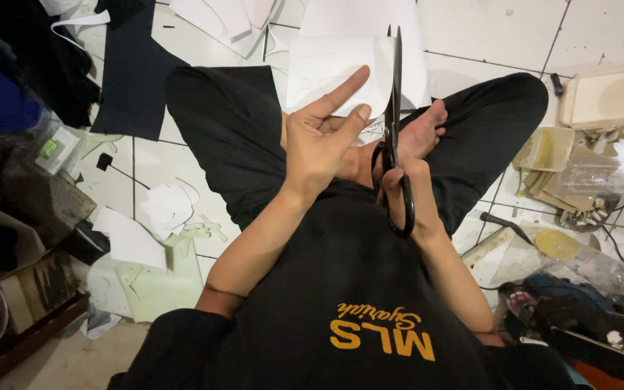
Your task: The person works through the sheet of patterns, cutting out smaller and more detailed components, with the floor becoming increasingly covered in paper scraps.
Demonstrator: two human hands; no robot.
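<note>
The person sits cross-legged on a tiled floor (pixel 471 36), cutting a white sheet (pixel 334 76) held up over the lap. The left hand (pixel 323 141) pinches the sheet's near edge — thumb pressed up against its lower right corner, index finger stretched out across its underside, the other fingers curled in. The right hand (pixel 402 191) is closed through the loops of black scissors (pixel 396 123), fingers wrapped around the handles.

The scissors' long axis runs almost straight away from the body, blades pointing up and forward along the sheet's right edge, touching or just beside it. So the sheet lies to the left of the blades and just ahead of the left hand; the blades look nearly closed, though the gap is too thin to tell.

White offcuts (pixel 167 206) lie on the floor to the left, a dark fabric piece (pixel 135 79) beyond them, and tubs (pixel 601 97) and a plastic bottle (pixel 601 269) to the right.
</note>
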